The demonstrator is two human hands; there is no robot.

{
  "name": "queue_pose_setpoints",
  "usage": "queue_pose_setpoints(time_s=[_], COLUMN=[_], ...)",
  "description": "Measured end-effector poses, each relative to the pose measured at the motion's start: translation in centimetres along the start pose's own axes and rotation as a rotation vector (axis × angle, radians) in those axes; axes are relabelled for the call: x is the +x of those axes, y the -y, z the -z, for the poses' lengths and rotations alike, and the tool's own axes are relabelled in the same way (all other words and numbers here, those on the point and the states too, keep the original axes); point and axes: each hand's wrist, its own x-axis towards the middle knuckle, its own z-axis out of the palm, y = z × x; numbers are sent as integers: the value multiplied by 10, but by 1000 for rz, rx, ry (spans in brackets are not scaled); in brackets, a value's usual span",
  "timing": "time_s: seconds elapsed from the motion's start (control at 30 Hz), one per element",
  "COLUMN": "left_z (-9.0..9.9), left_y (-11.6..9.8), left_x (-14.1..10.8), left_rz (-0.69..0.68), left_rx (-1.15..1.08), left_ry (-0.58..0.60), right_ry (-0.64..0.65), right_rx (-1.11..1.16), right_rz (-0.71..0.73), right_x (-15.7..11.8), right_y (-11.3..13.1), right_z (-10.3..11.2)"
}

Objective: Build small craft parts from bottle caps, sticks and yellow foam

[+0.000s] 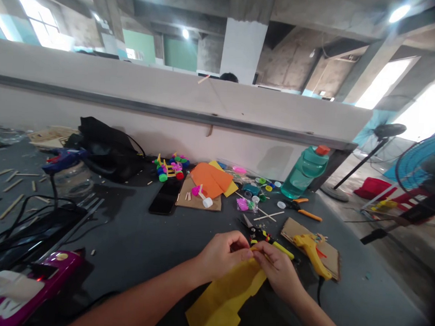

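A thin, creased yellow sheet [228, 295] hangs from my two hands near the front of the table, its lower end out of the picture. My left hand [222, 255] pinches its upper edge between thumb and fingers. Right beside it, my right hand [279, 271] grips the same edge, and the fingertips of both nearly meet. A small orange bit shows at the fingertips; I cannot make out what it is. Just beyond my fingers lies a cutting tool with yellow-and-black handles [280, 249], partly hidden. To the right, a yellow glue gun [313, 253] rests on a cardboard piece [334, 266].
Farther back are orange sheets [209, 178], a black phone [164, 196], small colourful wheeled models [171, 169], bottle caps [269, 187], orange-handled pliers [309, 215] and a teal bottle [304, 175]. Left are a blue glue gun [68, 156], cables and a purple power strip [60, 276].
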Motion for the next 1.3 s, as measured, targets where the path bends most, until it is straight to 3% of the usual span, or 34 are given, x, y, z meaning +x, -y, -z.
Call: queue_pose_setpoints(time_s=[0.1,0.4,0.97,1.3], left_z=[-2,-5,-6,-5], left_y=[3,10,13,16], left_x=[-1,-3,-6,-4], left_rz=[-22,-39,-112,-99], left_rx=[147,305,488,456], left_ry=[-38,-26,-12,-25], right_ry=[1,5,64,72], right_rx=[-38,-19,-98,-124], right_rz=[-3,2,26,40], right_x=[-1,0,-2,-2], right_y=[-2,-1,-1,-3], right_z=[-3,-6,-13,-13])
